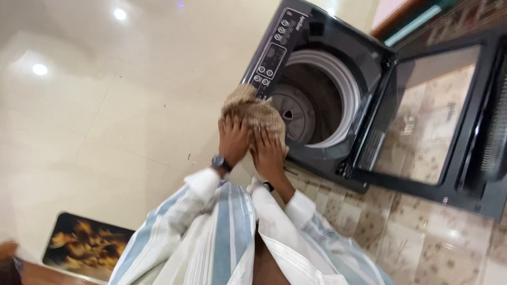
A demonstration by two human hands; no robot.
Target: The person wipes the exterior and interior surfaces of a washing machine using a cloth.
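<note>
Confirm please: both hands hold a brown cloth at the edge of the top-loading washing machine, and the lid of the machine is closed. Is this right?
Not quite. The lid is open, swung up to one side, so the drum shows inside the washing machine; the head view shows this. The rest holds: the left hand and right hand hold the brown cloth at the machine's edge.

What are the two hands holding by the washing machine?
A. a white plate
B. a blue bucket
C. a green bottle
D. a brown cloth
D: the left hand and the right hand both grip a bunched brown cloth at the front edge of the washing machine, whose lid stands open.
</note>
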